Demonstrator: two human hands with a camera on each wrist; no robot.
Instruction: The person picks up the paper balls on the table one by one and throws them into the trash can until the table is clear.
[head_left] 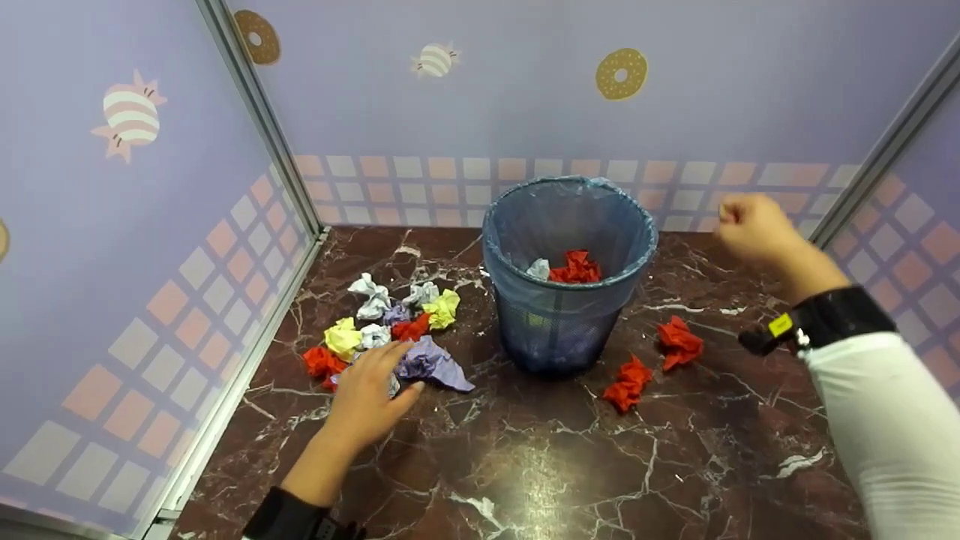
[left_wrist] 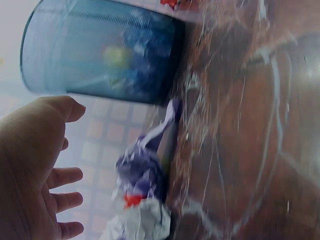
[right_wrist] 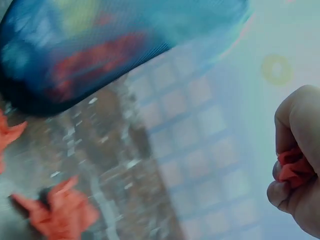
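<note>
A blue mesh bin (head_left: 559,330) with a plastic liner stands in the middle of the dark marble surface (head_left: 525,465), with red and white crumpled paper inside. My left hand (head_left: 396,371) reaches with straight, spread fingers over a pile of crumpled paper left of the bin, at a purple wad (head_left: 435,365). The left wrist view shows that hand (left_wrist: 40,165) holding nothing, beside the purple wad (left_wrist: 142,172) and the bin (left_wrist: 100,55). My right hand (head_left: 742,221) is raised to the right of the bin's rim. Its curled fingers grip a red paper ball (right_wrist: 292,169).
The pile holds white (head_left: 371,296), yellow (head_left: 442,307) and red (head_left: 322,362) wads. Two red wads (head_left: 679,341) (head_left: 628,382) lie right of the bin. Lavender wall panels with metal posts (head_left: 262,120) close in the left, back and right sides.
</note>
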